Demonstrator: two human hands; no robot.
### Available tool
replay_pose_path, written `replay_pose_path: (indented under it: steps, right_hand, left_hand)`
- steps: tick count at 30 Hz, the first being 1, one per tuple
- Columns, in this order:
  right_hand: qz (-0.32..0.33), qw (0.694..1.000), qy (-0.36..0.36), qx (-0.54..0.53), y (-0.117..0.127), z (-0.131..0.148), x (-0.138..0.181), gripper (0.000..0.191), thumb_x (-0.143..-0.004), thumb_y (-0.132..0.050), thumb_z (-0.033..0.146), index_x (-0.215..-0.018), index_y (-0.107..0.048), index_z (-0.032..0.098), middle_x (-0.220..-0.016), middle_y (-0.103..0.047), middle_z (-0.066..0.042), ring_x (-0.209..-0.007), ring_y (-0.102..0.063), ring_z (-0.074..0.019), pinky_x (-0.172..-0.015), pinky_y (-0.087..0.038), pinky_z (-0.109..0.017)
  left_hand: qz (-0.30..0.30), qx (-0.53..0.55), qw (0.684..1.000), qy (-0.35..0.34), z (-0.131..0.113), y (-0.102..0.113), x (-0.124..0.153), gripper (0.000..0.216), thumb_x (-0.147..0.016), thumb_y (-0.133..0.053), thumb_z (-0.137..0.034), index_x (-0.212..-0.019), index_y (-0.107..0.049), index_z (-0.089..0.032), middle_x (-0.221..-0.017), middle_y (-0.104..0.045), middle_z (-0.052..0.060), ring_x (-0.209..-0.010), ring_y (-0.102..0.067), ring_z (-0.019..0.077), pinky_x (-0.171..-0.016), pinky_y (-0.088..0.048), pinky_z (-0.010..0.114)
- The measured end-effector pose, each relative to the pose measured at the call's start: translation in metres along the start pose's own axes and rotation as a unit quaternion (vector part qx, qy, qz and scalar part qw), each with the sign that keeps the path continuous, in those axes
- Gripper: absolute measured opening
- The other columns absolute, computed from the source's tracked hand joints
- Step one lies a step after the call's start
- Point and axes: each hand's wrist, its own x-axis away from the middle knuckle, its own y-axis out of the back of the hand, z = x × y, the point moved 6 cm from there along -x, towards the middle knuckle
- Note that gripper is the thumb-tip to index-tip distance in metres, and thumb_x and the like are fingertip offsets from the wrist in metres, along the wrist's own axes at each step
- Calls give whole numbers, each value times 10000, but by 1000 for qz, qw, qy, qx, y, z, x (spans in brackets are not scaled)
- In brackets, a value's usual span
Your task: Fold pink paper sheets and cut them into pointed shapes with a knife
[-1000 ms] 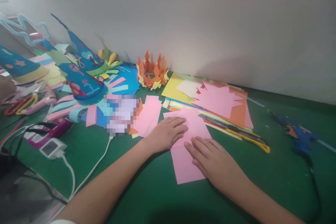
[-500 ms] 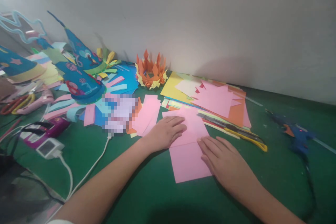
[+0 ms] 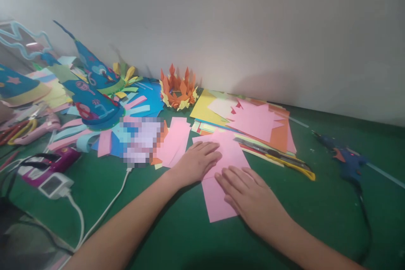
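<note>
A pink paper sheet (image 3: 228, 152) lies on the green table (image 3: 177, 236) with a crease across its middle. My left hand (image 3: 196, 160) rests flat on its upper left part, fingers stretched out along the crease. My right hand (image 3: 248, 194) lies flat on the lower half, fingers together and pointing left. Neither hand grips anything.
A stack of coloured papers (image 3: 253, 120) and a yellow utility knife (image 3: 284, 161) lie behind the sheet. An orange paper crown (image 3: 177, 88), blue paper cones (image 3: 91, 93), more pink sheets (image 3: 175, 141), a blue glue gun (image 3: 343, 158), a white charger (image 3: 55, 184) and cable surround it.
My right hand slid right along the lower half of the sheet, then came back left across it. My left hand stayed pressed on the upper part.
</note>
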Motion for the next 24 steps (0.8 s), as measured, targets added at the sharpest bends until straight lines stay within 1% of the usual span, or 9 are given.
replay_pose_path:
  steps: [2,4,9,13,16,17,19,21,24]
  right_hand:
    - [8,1000,15,-2,-3,4,-2,331,-962,-404,278,-1221,-585,182,-1125,-667,-61,-1072,-538,-221,-959,-325,-394]
    - [15,1000,10,4,-2,0,-1,319,-952,-410,240,-1189,-604,154,-1090,-674,-75,-1052,-541,-231,-934,-336,-399]
    - [21,999,-29,11,10,-19,10,331,-957,-360,198,-1078,-661,134,-1042,-689,-91,-1024,-555,-235,-904,-349,-388]
    - [6,999,-50,2,19,-34,10,362,-968,-331,232,-1009,-682,156,-1008,-697,-78,-1009,-563,-234,-916,-346,-393]
    - [-4,997,-70,26,19,-58,7,355,-967,-338,256,-989,-686,191,-1087,-668,-90,-1046,-548,-253,-925,-353,-420]
    - [-17,994,-93,52,19,-70,8,343,-961,-347,256,-1030,-675,182,-1112,-649,-114,-1060,-539,-270,-906,-369,-426]
    - [-9,986,-143,88,14,-94,11,346,-950,-360,227,-1192,-602,176,-1180,-605,-127,-1037,-544,-271,-864,-400,-414]
    - [5,981,-166,100,6,-111,18,341,-948,-375,239,-1201,-586,149,-1154,-604,-146,-984,-561,-276,-806,-432,-399]
    - [20,981,-178,73,-7,-126,30,344,-946,-364,218,-1215,-565,146,-1052,-629,-140,-871,-584,-251,-711,-463,-366]
  left_hand:
    - [2,2,1000,2,0,0,0,265,-979,-366,-255,-1144,-569,-211,-1376,-501,69,-1263,-443,213,-1049,-343,411]
    - [5,2,1000,3,1,-1,0,261,-977,-373,-257,-1146,-567,-214,-1374,-502,67,-1262,-444,212,-1050,-340,418]
    - [7,-3,1000,3,1,-3,0,255,-976,-382,-272,-1143,-568,-219,-1373,-504,67,-1257,-449,216,-1052,-331,428]
    - [5,-26,1000,7,1,0,0,245,-979,-381,-267,-1139,-560,-219,-1367,-510,58,-1245,-461,219,-1067,-310,436]
    - [-1,-51,999,14,2,4,0,238,-988,-355,-253,-1097,-561,-209,-1341,-526,62,-1234,-474,218,-1081,-292,441]
    - [-4,-56,998,17,3,5,0,230,-989,-352,-250,-1074,-562,-207,-1331,-530,64,-1232,-477,217,-1081,-292,442]
    - [-13,-58,998,18,5,7,0,208,-987,-361,-247,-1026,-559,-200,-1301,-542,69,-1225,-481,213,-1072,-309,434]
    - [-25,-54,998,13,6,9,0,191,-984,-367,-246,-1000,-550,-190,-1244,-563,78,-1189,-500,209,-1034,-357,413]
    - [-29,-48,998,12,6,8,-2,197,-985,-348,-234,-986,-536,-175,-1107,-592,89,-1078,-543,210,-923,-440,384]
